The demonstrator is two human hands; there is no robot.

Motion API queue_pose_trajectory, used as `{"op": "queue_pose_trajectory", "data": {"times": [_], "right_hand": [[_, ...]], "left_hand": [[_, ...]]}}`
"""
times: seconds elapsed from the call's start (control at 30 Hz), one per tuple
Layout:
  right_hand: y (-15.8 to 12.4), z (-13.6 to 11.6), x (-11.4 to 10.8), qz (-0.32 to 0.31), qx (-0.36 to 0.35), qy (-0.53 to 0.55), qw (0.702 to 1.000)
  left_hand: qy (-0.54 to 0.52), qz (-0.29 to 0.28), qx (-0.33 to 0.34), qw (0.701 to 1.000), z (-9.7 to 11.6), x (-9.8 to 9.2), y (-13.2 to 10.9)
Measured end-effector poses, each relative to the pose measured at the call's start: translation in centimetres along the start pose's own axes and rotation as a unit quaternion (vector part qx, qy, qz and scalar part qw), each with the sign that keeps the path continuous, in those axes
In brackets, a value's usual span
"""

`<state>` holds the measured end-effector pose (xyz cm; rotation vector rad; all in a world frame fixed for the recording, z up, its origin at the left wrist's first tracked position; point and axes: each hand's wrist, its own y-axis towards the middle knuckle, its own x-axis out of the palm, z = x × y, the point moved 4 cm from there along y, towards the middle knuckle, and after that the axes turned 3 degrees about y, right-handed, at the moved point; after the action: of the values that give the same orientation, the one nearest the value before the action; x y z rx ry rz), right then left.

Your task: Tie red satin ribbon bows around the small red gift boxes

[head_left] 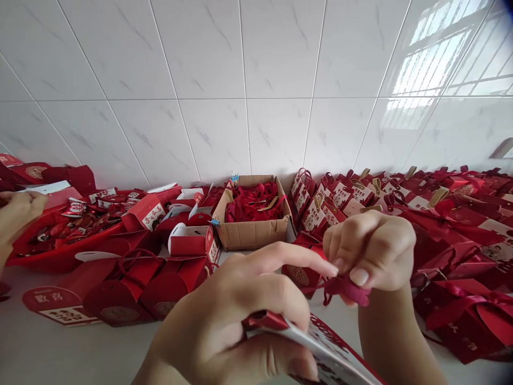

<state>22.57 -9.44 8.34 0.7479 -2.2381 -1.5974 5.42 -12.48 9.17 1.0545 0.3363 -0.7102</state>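
My left hand (240, 321) grips a red and white printed gift box (332, 353) at the bottom centre, its thumb along the near side and its index finger stretched toward the ribbon. My right hand (372, 251) pinches a dark red ribbon (348, 290) just above the box. The ribbon is bunched between thumb and fingers, with a small loop hanging on its left. The lower part of the gift box runs out of view at the bottom edge.
Behind my hands stands a cardboard box (252, 235) of red ribbons. Red gift boxes (124, 289) lie at left, near a red tray (60, 256) of wrapped sweets. Another person's hand (24, 208) is at far left. Rows of red boxes (473, 321) fill the right.
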Motion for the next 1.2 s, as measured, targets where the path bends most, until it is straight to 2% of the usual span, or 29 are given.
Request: {"op": "queue_pose_trajectory", "data": {"times": [0.1,0.2,0.3,0.4,0.5,0.67,0.87,1.03,1.2], "right_hand": [[-0.2,-0.1,-1.0,-0.003,0.027,-0.018,0.999],[-0.5,-0.8,-2.3,-0.013,0.049,-0.066,0.997],[-0.7,-1.9,-3.1,0.000,0.056,-0.111,0.992],[-0.7,-2.5,-2.7,0.023,0.065,-0.150,0.986],[-0.4,-2.4,-1.0,0.035,0.062,-0.200,0.977],[0.3,-1.7,1.4,0.044,0.056,-0.308,0.949],[0.4,-1.6,1.4,0.032,0.061,-0.363,0.929],[0.3,-1.7,1.4,0.027,0.065,-0.362,0.930],[0.4,-1.7,1.5,0.021,0.072,-0.343,0.936]], "left_hand": [[0.007,0.047,-0.026,0.999,-0.3,-1.4,-0.5],[0.047,0.117,-0.079,0.989,-0.7,-3.7,-1.2],[0.147,0.199,-0.129,0.960,-1.2,-5.7,-1.6],[0.251,0.242,-0.164,0.923,-1.6,-6.0,-1.6],[0.274,0.232,-0.169,0.918,-1.9,-4.8,-1.0],[0.274,0.178,-0.149,0.933,-1.6,-2.3,0.0],[0.282,0.148,-0.128,0.939,-0.8,-1.4,0.1],[0.289,0.143,-0.127,0.938,-0.7,-1.2,0.1],[0.269,0.133,-0.096,0.949,-0.6,-1.2,0.1]]}}
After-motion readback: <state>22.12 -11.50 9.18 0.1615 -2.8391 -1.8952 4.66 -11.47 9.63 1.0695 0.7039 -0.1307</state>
